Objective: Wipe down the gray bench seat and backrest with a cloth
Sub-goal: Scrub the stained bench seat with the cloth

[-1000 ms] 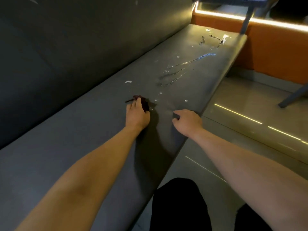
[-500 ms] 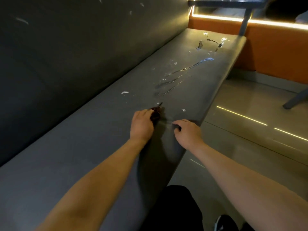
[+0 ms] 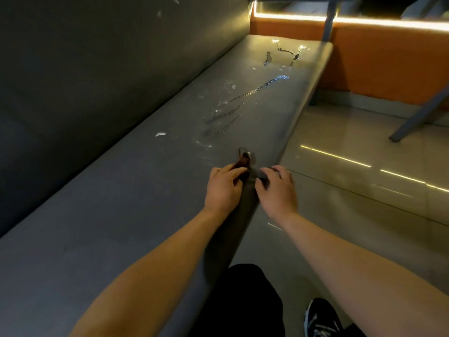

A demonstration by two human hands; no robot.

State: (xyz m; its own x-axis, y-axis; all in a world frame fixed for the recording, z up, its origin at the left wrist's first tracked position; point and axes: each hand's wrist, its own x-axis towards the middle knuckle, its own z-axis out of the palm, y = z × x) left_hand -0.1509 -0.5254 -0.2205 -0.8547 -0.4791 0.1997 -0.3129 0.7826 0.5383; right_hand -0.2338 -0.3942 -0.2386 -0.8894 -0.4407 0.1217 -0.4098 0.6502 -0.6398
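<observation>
Gray upholstery fills most of the view: the tall gray padded backrest point(image 3: 97, 69) on the left and the long gray bench seat point(image 3: 121, 203) running away toward an orange wall panel point(image 3: 388, 64) topped by a glowing light strip. Glossy pale floor tiles point(image 3: 364, 190) lie to the right of the seat.

Farther along the seat, long glistening wet streaks point(image 3: 243, 103) and pale smears remain unwiped. More pale marks dot the top of the backrest.

Both hands sit close together at the seat's front edge. The left hand point(image 3: 224, 188) has its fingers curled round a small dark reddish-brown cloth point(image 3: 243, 161), which is bunched on the seat just ahead of its fingertips. The right hand point(image 3: 278, 190) rests beside it with bent fingers over the edge. I cannot tell whether it holds a corner of the cloth or only steadies against the seat. A small white fleck point(image 3: 160, 134) lies near the backrest, well apart from the hands.

The main risk, as I judge it, comes from the cloth being so small and wadded up. It could drag the liquid into new streaks instead of lifting it, or push drips over the front edge onto the smooth tiles, leaving them slippery. Working this close to the edge, the cloth could also slide off.
</observation>
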